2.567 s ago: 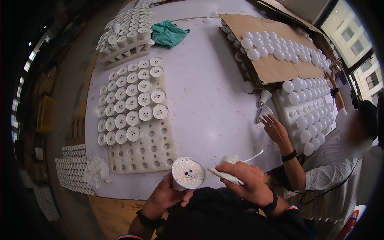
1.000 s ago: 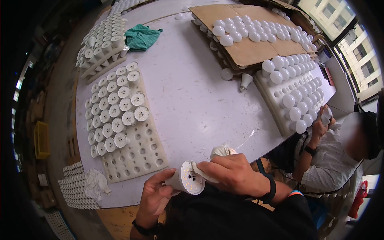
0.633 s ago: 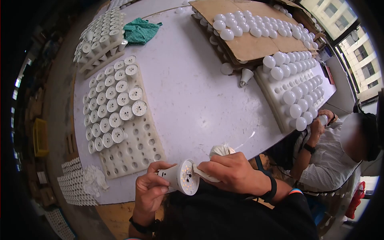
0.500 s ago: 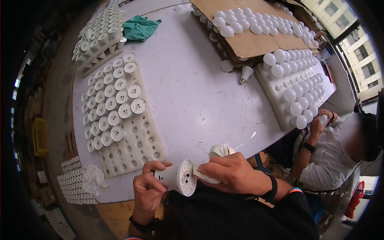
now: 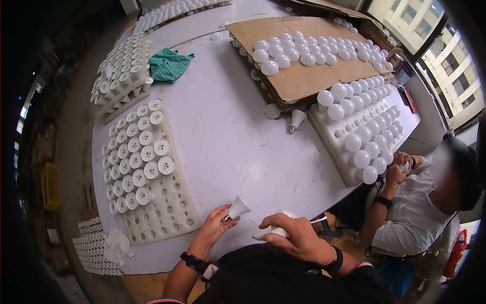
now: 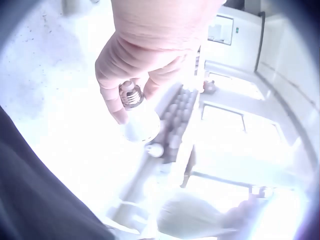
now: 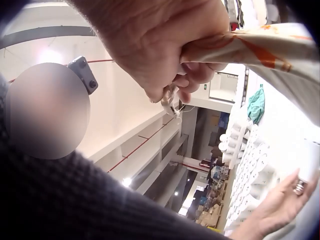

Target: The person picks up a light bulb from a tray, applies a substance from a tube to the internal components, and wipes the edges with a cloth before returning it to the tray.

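Note:
My left hand [image 5: 215,223] holds a white LED bulb housing [image 5: 237,209] near its metal screw cap, tilted with the wide end away from the palm. In the left wrist view the fingers curl round the threaded cap, and the white body [image 6: 141,125] sticks out beyond them. My right hand [image 5: 304,240] grips a soft white plastic bag [image 7: 270,55] with orange print, squeezed to a narrow tip [image 7: 170,100] with a thin strand hanging from it. The tip and the housing are apart. The housing's inner face is hidden in the head view.
Left on the table, a foam tray [image 5: 167,202] holds rows of open housings. A green cloth [image 5: 169,66] lies behind. Right are a cardboard sheet [image 5: 298,86] with white bulb domes, a tray of domed bulbs [image 5: 362,144], a loose bulb housing [image 5: 297,120] and a seated person [image 5: 410,213].
The bag's tip was at the housing's rim half a second ago; now the two are apart. My left hand has turned the housing, so its LED board no longer shows. The head view has shifted.

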The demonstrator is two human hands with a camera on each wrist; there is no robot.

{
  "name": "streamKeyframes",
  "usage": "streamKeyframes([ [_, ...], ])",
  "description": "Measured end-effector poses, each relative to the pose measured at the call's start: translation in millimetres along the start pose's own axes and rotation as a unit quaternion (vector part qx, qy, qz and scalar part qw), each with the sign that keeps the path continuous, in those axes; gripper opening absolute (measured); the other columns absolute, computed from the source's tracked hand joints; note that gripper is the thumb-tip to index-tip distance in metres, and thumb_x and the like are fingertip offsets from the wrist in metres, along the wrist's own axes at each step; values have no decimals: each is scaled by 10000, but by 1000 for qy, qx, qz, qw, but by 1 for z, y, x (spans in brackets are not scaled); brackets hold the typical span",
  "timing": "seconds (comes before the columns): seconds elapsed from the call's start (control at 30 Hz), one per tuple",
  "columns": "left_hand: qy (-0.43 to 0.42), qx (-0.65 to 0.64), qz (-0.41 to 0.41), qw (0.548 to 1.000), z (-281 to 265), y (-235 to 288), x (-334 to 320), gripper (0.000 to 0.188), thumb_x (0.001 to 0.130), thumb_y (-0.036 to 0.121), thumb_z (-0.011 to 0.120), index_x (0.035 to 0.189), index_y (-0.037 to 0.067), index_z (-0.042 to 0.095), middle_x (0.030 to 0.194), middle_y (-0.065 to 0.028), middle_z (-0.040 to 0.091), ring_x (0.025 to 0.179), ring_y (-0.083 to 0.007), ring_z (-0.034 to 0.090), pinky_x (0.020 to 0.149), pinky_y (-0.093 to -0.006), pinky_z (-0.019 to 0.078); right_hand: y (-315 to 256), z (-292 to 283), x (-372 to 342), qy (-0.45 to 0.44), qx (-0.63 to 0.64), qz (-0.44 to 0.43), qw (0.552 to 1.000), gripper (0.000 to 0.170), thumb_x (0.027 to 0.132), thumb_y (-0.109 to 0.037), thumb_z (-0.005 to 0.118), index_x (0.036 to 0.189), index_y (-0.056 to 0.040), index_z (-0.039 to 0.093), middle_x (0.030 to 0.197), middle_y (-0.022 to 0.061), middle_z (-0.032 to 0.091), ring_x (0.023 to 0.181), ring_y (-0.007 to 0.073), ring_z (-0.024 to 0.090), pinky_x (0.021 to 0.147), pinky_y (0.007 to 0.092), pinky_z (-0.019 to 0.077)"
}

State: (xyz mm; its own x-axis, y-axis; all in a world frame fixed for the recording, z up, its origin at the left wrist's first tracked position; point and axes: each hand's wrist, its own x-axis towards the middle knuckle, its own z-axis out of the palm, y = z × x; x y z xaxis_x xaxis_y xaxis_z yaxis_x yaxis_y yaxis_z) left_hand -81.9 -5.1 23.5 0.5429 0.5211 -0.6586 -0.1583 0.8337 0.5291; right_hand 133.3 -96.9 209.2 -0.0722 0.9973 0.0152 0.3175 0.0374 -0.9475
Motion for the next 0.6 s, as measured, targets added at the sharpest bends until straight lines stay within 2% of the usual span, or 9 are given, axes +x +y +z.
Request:
streamKeyframes([
  [0.03, 0, 12, -52, 999, -1, -8, 22, 352, 900, 192, 464, 1185, -2, 394, 1100, -148, 510, 970, -260, 563, 840, -354, 481, 4, -5, -3, 12, -25, 7, 1000, 227, 822, -248, 603, 961, -78, 544, 755, 105, 596, 605, 255, 589, 514, 304, 448],
  [0.1, -14, 22, -53, 998, 15, -21, 58, 402, 902, 207, 465, 1247, 28, 365, 1135, -150, 497, 987, -271, 557, 811, -336, 483, 6, -16, -9, 24, -47, 27, 998, 207, 827, -231, 600, 960, -78, 555, 738, 113, 592, 605, 253, 595, 530, 302, 450],
  [0.17, -80, 42, -10, 996, 47, -19, 77, 474, 900, 235, 475, 1315, 71, 314, 1181, -152, 477, 1009, -269, 548, 797, -322, 479, 4, -24, -10, 37, -49, 23, 998, 206, 820, -218, 607, 967, -80, 563, 743, 108, 597, 611, 253, 596, 539, 302, 455],
  [0.23, -34, 185, 57, 981, 76, -11, 84, 508, 892, 225, 484, 1336, 68, 291, 1223, -136, 457, 1025, -255, 543, 780, -310, 478, 5, -23, -8, 63, -67, 19, 996, 215, 802, -194, 625, 979, -82, 578, 764, 99, 607, 630, 253, 601, 559, 303, 466],
  [0.33, 12, 238, 133, 962, 71, -4, 76, 483, 881, 225, 504, 1304, 55, 345, 1210, -129, 469, 1006, -233, 557, 756, -302, 483, 4, -16, 3, 46, -98, -1, 994, 239, 766, -154, 656, 983, -78, 587, 826, 93, 623, 674, 250, 614, 591, 297, 483],
  [0.4, 38, 196, 128, 971, 43, 9, 58, 415, 878, 212, 510, 1244, 39, 416, 1168, -131, 499, 965, -208, 574, 731, -291, 488, 7, -8, 9, 58, -128, -42, 989, 237, 757, -125, 660, 976, -69, 587, 855, 101, 625, 698, 247, 622, 602, 290, 489],
  [0.5, 202, 37, 190, 960, -23, 21, 20, 315, 865, 195, 531, 1129, 29, 485, 1044, -109, 542, 849, -169, 577, 671, -274, 479, 5, 1, 16, 45, -120, -53, 990, 287, 728, -84, 678, 999, -66, 587, 834, 106, 630, 694, 234, 630, 592, 274, 492],
  [0.53, 277, -28, 228, 933, -46, 26, 7, 293, 860, 182, 539, 1105, 30, 491, 1007, -98, 548, 809, -154, 569, 642, -269, 474, 3, 5, 20, 51, -123, -59, 989, 303, 718, -76, 685, 1005, -68, 589, 819, 107, 632, 690, 228, 632, 588, 270, 492],
  [0.6, 411, -119, 346, 835, -97, 31, -4, 319, 824, 114, 570, 1116, 33, 470, 968, -73, 542, 774, -132, 546, 602, -261, 459, 0, 15, 27, 61, -116, -75, 989, 299, 700, -62, 694, 987, -75, 609, 745, 96, 622, 627, 207, 617, 547, 263, 475],
])
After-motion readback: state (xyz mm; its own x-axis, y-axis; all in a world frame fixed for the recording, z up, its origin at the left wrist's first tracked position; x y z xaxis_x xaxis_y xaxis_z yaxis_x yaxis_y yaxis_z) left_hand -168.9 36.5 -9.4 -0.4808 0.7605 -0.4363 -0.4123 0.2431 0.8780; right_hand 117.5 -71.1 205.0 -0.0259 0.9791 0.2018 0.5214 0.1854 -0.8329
